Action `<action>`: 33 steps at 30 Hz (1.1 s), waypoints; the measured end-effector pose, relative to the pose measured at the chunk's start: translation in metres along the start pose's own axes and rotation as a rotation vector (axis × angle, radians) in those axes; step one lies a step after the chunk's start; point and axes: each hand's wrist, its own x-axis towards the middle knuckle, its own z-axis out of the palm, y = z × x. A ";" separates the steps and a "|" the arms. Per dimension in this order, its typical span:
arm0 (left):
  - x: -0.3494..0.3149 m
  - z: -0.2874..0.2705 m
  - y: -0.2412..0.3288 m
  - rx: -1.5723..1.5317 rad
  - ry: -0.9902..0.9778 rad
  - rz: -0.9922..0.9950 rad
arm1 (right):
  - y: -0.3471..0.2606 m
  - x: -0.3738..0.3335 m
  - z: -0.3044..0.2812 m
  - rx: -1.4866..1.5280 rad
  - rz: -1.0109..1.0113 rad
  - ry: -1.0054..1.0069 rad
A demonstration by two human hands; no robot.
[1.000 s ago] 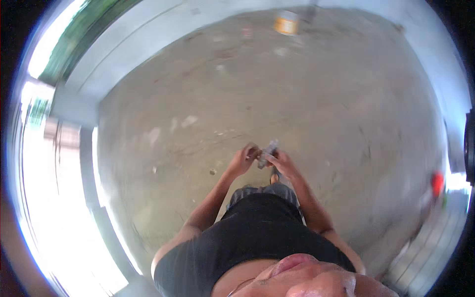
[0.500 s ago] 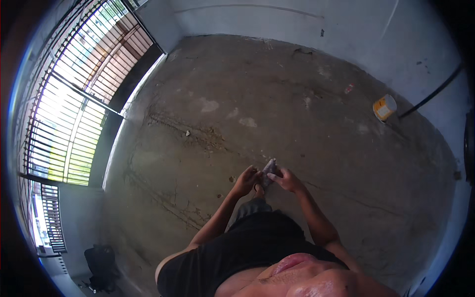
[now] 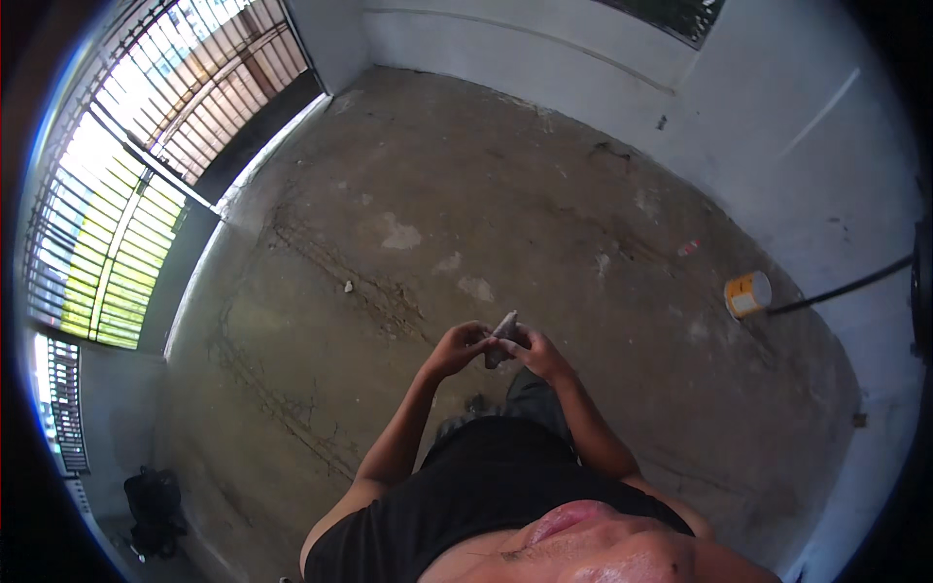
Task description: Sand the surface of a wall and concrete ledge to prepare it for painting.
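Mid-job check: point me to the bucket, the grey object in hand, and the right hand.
Bucket [image 3: 742, 295]: head view, on its orange side.
Grey object [image 3: 506, 325]: head view, on its upper part.
Right hand [image 3: 540, 356]: head view, on the middle of the hand.

Cracked floor [image 3: 544, 223], pale walls [image 3: 797, 165], daylight through barred gate [image 3: 158, 165]

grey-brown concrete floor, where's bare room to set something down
Bare floor lies between the right forearm and orange-white cylindrical bucket; another, cracked patch between the left forearm and dark barred gate. Crowded: by the bucket and long dark pole, and around the left hand, right hand and small greyish object.
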 end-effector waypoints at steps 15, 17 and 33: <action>0.335 -0.110 0.054 -0.381 0.297 0.018 | -0.162 0.372 -0.156 0.058 0.031 -0.288; 0.368 -0.133 0.068 -0.376 0.365 0.078 | -0.201 0.424 -0.168 -0.071 0.025 -0.382; 0.636 -0.430 0.105 -0.246 0.420 0.115 | -0.267 0.806 -0.137 0.016 0.086 -0.199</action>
